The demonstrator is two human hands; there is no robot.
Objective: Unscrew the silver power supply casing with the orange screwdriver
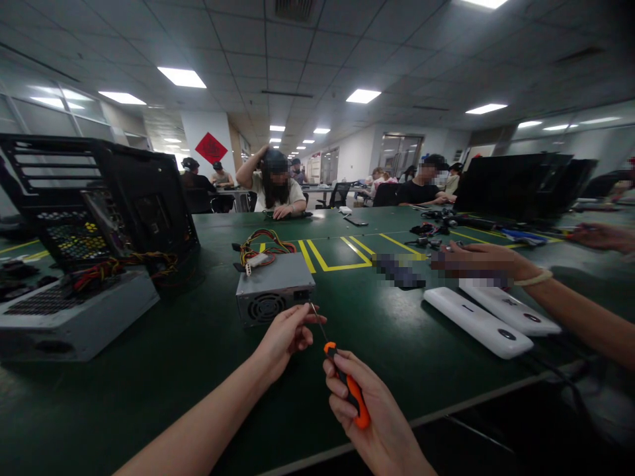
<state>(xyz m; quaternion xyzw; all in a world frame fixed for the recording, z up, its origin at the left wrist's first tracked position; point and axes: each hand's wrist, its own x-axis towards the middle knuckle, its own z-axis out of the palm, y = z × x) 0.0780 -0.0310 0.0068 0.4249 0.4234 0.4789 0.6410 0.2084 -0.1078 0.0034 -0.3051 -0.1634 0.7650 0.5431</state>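
My right hand (380, 410) grips a screwdriver (356, 393) with an orange and black handle, its shaft slanting up and to the left. At the screwdriver's tip is my left hand (284, 338), with thumb and fingers drawn together in a pinch. Anything tiny held between them is too small to make out. Just beyond the left hand stands a grey computer power supply (280, 285), its fan grille facing me. A bundle of coloured cables (268, 248) with a white connector lies on top of it.
A second power supply (84, 324) and an open black computer case (143, 198) stand at left. Two white devices (476, 322) lie at right, below another person's hand (486, 261). Tools and black monitors (516, 185) sit farther back. Someone sits across the green table (198, 410).
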